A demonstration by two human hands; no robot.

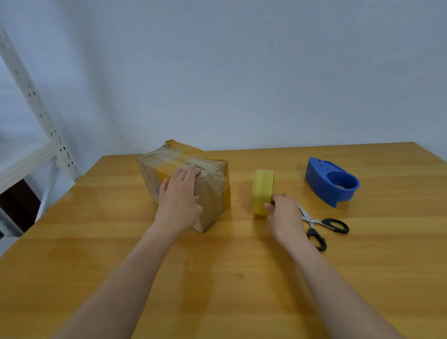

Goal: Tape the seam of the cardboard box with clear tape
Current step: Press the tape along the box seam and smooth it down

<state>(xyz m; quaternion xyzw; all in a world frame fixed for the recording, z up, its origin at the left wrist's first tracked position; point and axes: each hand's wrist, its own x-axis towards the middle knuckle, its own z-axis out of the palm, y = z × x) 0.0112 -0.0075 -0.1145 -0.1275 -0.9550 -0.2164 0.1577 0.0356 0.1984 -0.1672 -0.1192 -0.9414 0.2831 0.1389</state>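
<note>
A small cardboard box (209, 195) stands on the wooden table (207, 288), left of centre, with clear tape across its top and down its right side. My left hand (181, 192) lies flat on the box's top and near side, fingers spread. A yellowish roll of tape (263, 191) stands on edge to the right of the box. My right hand (284, 214) touches the roll's near right rim with its fingertips; whether they grip it is unclear.
Black-handled scissors (322, 226) lie just right of my right hand. A blue tape dispenser (331, 181) sits farther back on the right. A white metal shelf frame (19, 132) stands off the table's left edge. A plain wall is behind.
</note>
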